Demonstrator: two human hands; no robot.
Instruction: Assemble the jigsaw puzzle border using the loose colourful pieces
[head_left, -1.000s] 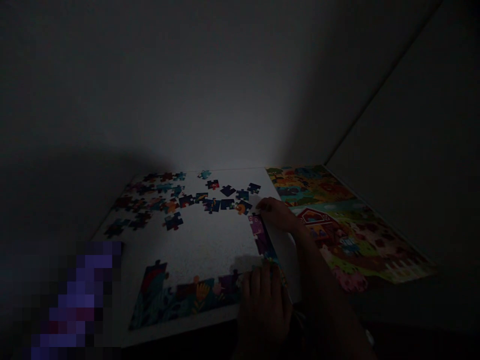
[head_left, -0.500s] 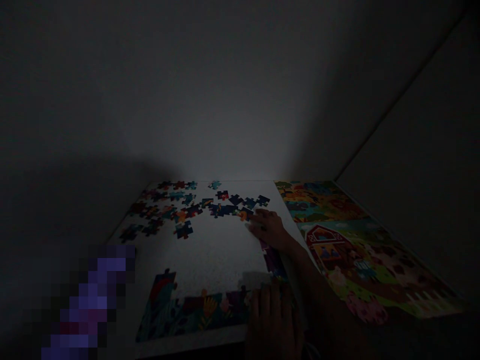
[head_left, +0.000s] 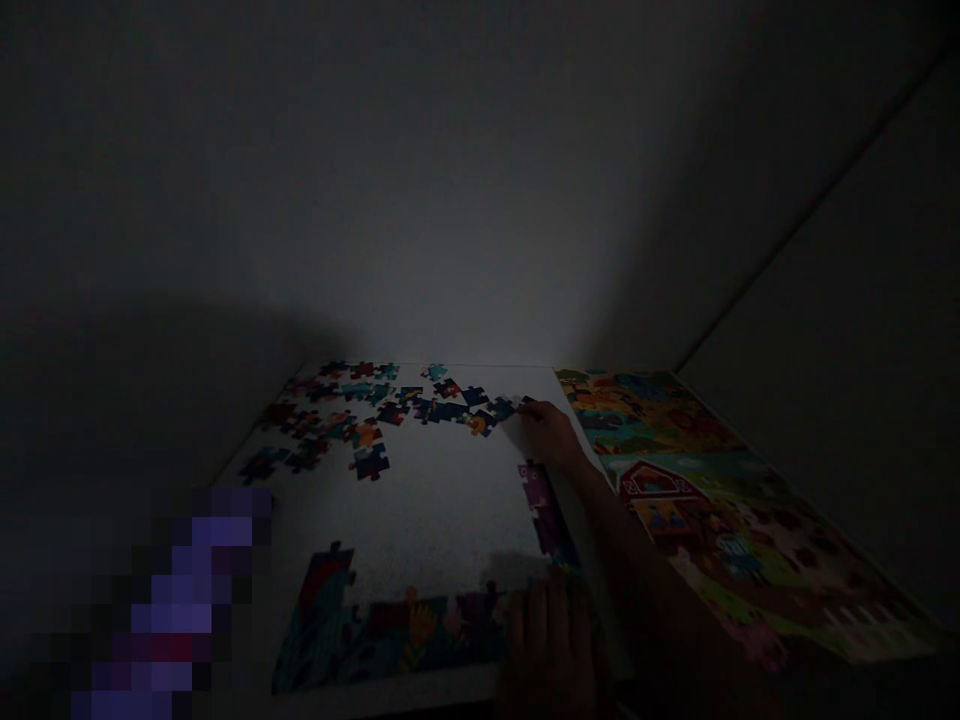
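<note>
The scene is very dark. My right hand point(head_left: 551, 435) reaches across a white board point(head_left: 435, 500) to the loose puzzle pieces point(head_left: 450, 405) at its far side, fingertips at a dark piece point(head_left: 525, 405); whether it grips that piece is unclear. My left hand point(head_left: 551, 640) lies flat, fingers stretched out, on the joined bottom row of the puzzle point(head_left: 390, 620). A joined strip of pieces point(head_left: 544, 510) runs up the board's right edge between both hands.
A colourful farm picture sheet point(head_left: 697, 490) with a red barn lies right of the board. More loose pieces point(head_left: 315, 425) are scattered at the far left. A blurred purple patch point(head_left: 172, 610) sits at the lower left. Dark walls meet behind.
My right hand has moved from the top of the right-edge strip farther away to the loose pieces. The view has shifted slightly; my left hand stays on the bottom row.
</note>
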